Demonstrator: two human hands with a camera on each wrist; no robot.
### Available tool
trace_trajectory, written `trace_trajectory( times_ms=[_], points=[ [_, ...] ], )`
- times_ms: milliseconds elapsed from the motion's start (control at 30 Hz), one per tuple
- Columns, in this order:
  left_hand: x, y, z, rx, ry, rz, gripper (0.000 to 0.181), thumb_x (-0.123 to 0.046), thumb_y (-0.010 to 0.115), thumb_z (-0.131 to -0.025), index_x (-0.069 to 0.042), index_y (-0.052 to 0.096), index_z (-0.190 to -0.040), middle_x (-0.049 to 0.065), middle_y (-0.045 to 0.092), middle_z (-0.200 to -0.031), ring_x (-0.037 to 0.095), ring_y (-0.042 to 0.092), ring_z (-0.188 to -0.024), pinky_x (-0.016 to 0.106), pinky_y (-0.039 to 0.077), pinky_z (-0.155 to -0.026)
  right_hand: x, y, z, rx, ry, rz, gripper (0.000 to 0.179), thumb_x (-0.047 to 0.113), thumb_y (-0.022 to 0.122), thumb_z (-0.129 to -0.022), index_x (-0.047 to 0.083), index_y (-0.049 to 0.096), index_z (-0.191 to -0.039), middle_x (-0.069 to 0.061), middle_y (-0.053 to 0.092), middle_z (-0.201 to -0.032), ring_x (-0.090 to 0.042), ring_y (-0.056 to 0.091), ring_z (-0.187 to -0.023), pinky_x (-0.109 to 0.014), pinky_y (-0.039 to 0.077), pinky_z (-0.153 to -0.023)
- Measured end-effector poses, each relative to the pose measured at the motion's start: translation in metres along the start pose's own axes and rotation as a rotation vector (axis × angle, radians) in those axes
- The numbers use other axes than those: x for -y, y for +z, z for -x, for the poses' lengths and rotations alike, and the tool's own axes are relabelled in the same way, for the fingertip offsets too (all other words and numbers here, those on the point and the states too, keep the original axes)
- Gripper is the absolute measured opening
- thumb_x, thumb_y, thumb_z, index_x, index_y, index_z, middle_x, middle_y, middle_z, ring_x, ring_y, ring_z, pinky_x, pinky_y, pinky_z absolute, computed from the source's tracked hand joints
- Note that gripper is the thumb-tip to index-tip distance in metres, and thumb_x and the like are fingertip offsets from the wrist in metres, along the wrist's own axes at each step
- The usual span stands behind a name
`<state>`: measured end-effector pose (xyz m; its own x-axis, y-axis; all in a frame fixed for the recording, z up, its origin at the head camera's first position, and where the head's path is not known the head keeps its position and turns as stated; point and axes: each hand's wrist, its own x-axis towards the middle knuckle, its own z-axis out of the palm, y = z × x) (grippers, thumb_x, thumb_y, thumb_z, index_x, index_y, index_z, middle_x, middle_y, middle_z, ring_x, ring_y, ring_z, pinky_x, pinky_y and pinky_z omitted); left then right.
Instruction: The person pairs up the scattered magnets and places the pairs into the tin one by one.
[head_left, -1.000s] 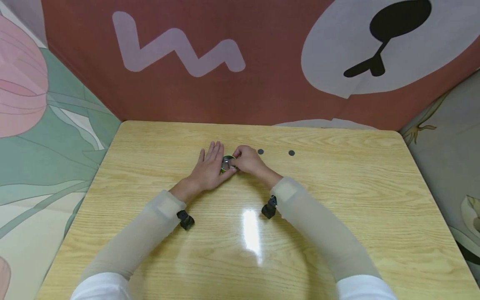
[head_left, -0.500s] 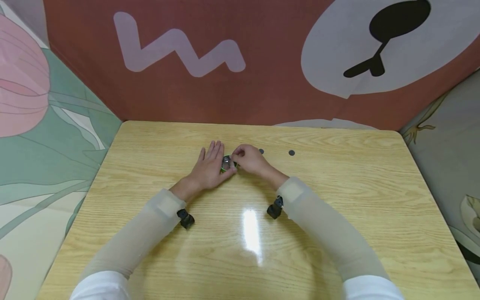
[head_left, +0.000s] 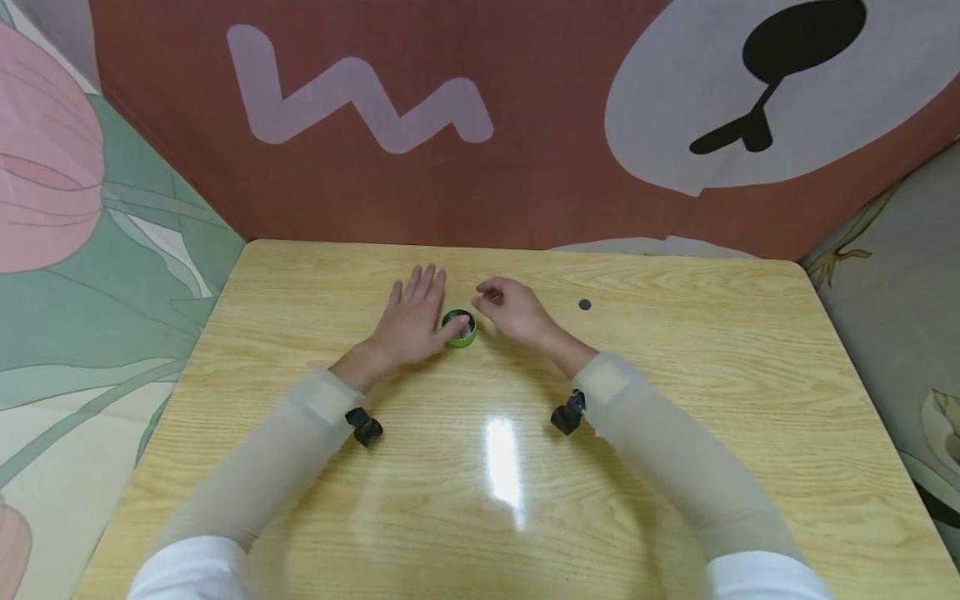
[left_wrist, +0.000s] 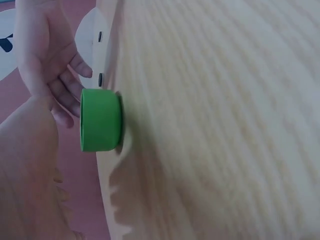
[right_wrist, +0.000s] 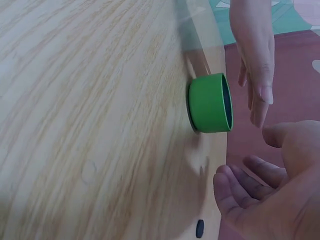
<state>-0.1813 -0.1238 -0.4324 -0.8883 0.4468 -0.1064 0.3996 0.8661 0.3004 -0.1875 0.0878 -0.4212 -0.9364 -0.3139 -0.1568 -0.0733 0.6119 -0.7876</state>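
A small round green container (head_left: 462, 341) stands upright on the wooden table; its inside looks dark, with something pale in it that I cannot make out. My left hand (head_left: 408, 321) hovers to its left with fingers straight, the thumb reaching over the container's rim. To the right of it my right hand (head_left: 517, 310) hangs in the air, fingers loosely bent and nothing seen between them. Both wrist views show the plain green side of the container (left_wrist: 101, 120), apart from the right hand (right_wrist: 270, 195).
A dark flat disc (head_left: 585, 305) lies on the table right of my right hand. A second disc (left_wrist: 101, 79) shows in the left wrist view, hidden behind the hand in the head view. The table's back edge meets a red patterned wall (head_left: 360, 192).
Both hands have come away from the container. The left moved slightly up and left; the right drew off to the right, its fingers off the rim, and now hides one disc.
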Motion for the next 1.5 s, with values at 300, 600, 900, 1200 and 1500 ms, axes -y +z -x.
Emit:
trace_trajectory(
  times_ms=[300,600,900,1200,1500],
  points=[
    [0.004,-0.013,0.000,-0.031,0.001,-0.028,0.088,-0.062,0.034,-0.105,0.001,0.011,-0.162,0.023,0.008,-0.168,0.038,0.001,-0.156,0.062,0.007,-0.121,0.003,-0.011,0.009,-0.068,-0.158,0.246,0.056,0.034,0.058,-0.105,0.003,0.048,-0.150,-0.022,0.045,-0.153,-0.038,0.043,-0.141,-0.052,0.036,-0.115],
    [0.004,-0.022,0.002,-0.041,0.002,-0.040,0.087,-0.060,0.038,-0.105,-0.001,0.012,-0.163,0.022,0.010,-0.168,0.037,0.002,-0.156,0.061,0.007,-0.121,0.001,-0.019,0.018,-0.115,-0.272,0.512,0.070,0.039,0.062,-0.102,0.007,0.036,-0.158,-0.023,0.024,-0.164,-0.039,0.020,-0.153,-0.060,0.017,-0.121],
    [0.004,-0.023,0.001,-0.070,0.021,-0.031,0.086,-0.059,0.041,-0.104,-0.001,0.016,-0.162,0.022,0.014,-0.168,0.036,0.005,-0.156,0.060,0.007,-0.122,-0.010,-0.028,0.029,-0.088,-0.233,0.577,0.076,0.045,0.058,-0.103,0.012,0.026,-0.163,-0.021,0.008,-0.169,-0.036,0.003,-0.156,-0.065,0.004,-0.120],
    [-0.005,-0.020,-0.004,-0.058,0.030,-0.023,0.085,-0.059,0.040,-0.105,-0.002,0.016,-0.163,0.022,0.012,-0.168,0.036,0.004,-0.156,0.061,0.009,-0.122,-0.024,-0.038,0.037,-0.063,-0.168,0.610,0.078,0.049,0.054,-0.104,0.014,0.019,-0.165,-0.021,0.002,-0.169,-0.036,-0.009,-0.155,-0.071,-0.002,-0.116],
    [-0.022,-0.016,-0.014,-0.068,0.065,-0.005,0.085,-0.058,0.042,-0.104,-0.002,0.016,-0.163,0.021,0.012,-0.168,0.036,0.004,-0.156,0.060,0.009,-0.122,-0.041,-0.048,0.040,-0.080,-0.123,0.628,0.079,0.048,0.055,-0.103,0.012,0.020,-0.164,-0.026,0.005,-0.168,-0.042,-0.005,-0.155,-0.074,-0.001,-0.114]
  ],
)
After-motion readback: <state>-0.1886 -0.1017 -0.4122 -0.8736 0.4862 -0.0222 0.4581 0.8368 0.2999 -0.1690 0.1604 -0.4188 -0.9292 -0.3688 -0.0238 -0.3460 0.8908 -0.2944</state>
